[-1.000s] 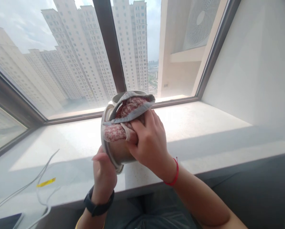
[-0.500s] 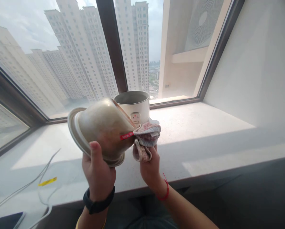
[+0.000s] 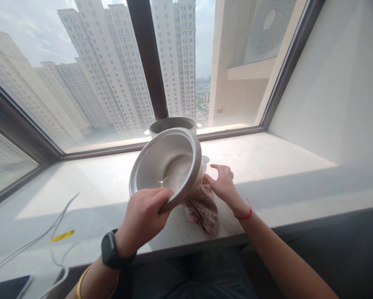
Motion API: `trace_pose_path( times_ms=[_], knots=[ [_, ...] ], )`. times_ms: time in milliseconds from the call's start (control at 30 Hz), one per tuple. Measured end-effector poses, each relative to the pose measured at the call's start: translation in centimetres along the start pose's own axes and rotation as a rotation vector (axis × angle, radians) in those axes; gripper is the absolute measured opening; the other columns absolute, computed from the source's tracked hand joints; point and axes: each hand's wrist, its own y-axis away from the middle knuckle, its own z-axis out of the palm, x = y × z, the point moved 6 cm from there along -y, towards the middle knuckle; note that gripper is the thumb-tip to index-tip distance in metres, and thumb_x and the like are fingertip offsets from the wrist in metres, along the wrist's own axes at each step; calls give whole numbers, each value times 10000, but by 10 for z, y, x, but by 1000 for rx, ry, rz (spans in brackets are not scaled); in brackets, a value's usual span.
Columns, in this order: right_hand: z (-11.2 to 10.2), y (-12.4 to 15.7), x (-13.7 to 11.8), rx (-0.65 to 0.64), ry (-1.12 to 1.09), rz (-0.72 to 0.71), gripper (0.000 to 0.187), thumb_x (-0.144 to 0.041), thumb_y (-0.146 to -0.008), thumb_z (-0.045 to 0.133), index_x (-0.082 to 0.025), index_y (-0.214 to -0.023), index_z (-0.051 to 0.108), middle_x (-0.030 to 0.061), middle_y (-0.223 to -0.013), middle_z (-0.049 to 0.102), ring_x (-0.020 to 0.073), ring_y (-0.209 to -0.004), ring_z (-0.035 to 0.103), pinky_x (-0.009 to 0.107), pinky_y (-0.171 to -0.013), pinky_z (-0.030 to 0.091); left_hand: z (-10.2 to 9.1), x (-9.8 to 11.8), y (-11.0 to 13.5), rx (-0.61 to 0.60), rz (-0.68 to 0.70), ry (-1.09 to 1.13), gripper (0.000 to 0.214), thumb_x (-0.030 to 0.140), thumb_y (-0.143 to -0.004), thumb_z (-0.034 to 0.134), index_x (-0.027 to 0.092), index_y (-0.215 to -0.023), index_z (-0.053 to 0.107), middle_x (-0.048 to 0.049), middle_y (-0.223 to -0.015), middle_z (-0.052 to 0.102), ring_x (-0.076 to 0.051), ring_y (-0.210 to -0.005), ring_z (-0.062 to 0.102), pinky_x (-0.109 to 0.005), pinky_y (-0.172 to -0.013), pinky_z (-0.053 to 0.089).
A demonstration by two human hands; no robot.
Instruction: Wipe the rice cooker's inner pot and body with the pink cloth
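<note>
A silver metal rice cooker inner pot [image 3: 180,168] is tilted so that its hollow inside faces me. My left hand [image 3: 147,211] grips its near rim, thumb on top. To the right of the pot is my right hand [image 3: 223,185], thumb and forefinger spread apart. A red-and-white patterned cloth [image 3: 205,209] droops below the pot's right side. Its upper end is close to my right thumb, and whether they touch I cannot make out. Behind the pot stands the rice cooker body [image 3: 174,121], largely hidden except for its upper rim.
A pale stone windowsill [image 3: 267,166] runs beneath the dark-framed window [image 3: 155,62]. At left lie a thin grey-white cable [image 3: 57,224] with a yellow tag [image 3: 62,236] and a dark phone [image 3: 11,287]. A white wall [image 3: 345,83] bounds the right side.
The pot has turned from side-on to show its inside and moved right. My left hand now grips its near rim. My right hand has shifted right and its fingers have spread; the cloth has unfolded downward.
</note>
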Motion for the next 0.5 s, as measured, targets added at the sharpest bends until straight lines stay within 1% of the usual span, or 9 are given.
trace_pose_path(
  times_ms=[33, 67, 167, 233, 267, 333, 400, 433, 500],
  knots=[
    [-15, -3, -5, 95, -6, 13, 428, -542, -723, 733, -171, -934, 690, 116, -1018, 693, 237, -917, 633, 397, -811, 547, 3, 2, -2, -50, 48, -40, 158, 135, -886, 565, 204, -755, 621, 9, -620, 613, -161, -551, 552, -294, -538, 330],
    [-23, -6, -7, 87, -84, 79, 476, -603, -748, 695, -173, -950, 684, 113, -1009, 686, 230, -889, 632, 384, -774, 550, 6, 5, -4, -92, 93, -73, 172, 100, -863, 533, 208, -756, 614, 10, -625, 616, -165, -550, 551, -303, -540, 324],
    [-25, -6, -21, -220, -408, 282, 510, -680, -795, 647, -188, -927, 675, 48, -791, 664, 171, -679, 605, 287, -577, 517, 16, 16, -13, -183, 190, -134, 220, 30, -802, 472, 208, -741, 585, 12, -632, 620, -175, -556, 558, -323, -576, 362],
    [-34, -3, -30, -295, -506, 327, 404, -550, -733, 774, -192, -893, 680, 13, -712, 648, 137, -607, 581, 234, -515, 488, 23, 24, -21, -211, 224, -132, 241, 15, -809, 457, 206, -734, 584, 15, -632, 627, -179, -579, 581, -369, -722, 458],
    [-42, -3, -32, -276, -531, 337, 342, -444, -690, 821, -188, -871, 683, 5, -701, 651, 125, -593, 578, 217, -507, 487, 25, 27, -25, -204, 238, -114, 255, 15, -834, 454, 208, -753, 601, 18, -653, 649, -181, -609, 605, -426, -854, 475],
    [-62, -6, -29, -178, -577, 371, 248, -268, -635, 812, -177, -827, 684, -2, -685, 657, 114, -574, 580, 198, -499, 495, 26, 32, -32, -151, 252, -74, 272, 49, -915, 467, 231, -906, 669, 5, -848, 744, -208, -786, 683, -583, -1100, 344],
    [-87, -14, -21, -24, -630, 416, 167, -191, -652, 725, -165, -810, 678, 5, -666, 656, 113, -555, 576, 199, -493, 503, 20, 28, -38, -64, 227, -52, 262, 177, -986, 541, 278, -1202, 650, -46, -1215, 732, -277, -1099, 672, -682, -1180, 167],
    [-99, -20, -17, 57, -648, 437, 142, -173, -679, 674, -159, -821, 676, 12, -665, 657, 116, -549, 576, 205, -492, 505, 16, 23, -39, -16, 198, -48, 338, 268, -992, 591, 289, -1329, 588, -77, -1366, 661, -311, -1235, 611, -700, -1186, 135],
    [-121, -37, -10, 205, -670, 462, 139, -128, -739, 580, -153, -853, 656, 18, -685, 659, 116, -566, 587, 210, -512, 507, 8, 4, -41, 75, 105, -47, 524, 405, -965, 655, 277, -1446, 492, -126, -1492, 554, -349, -1355, 520, -703, -1188, 159]
  ],
)
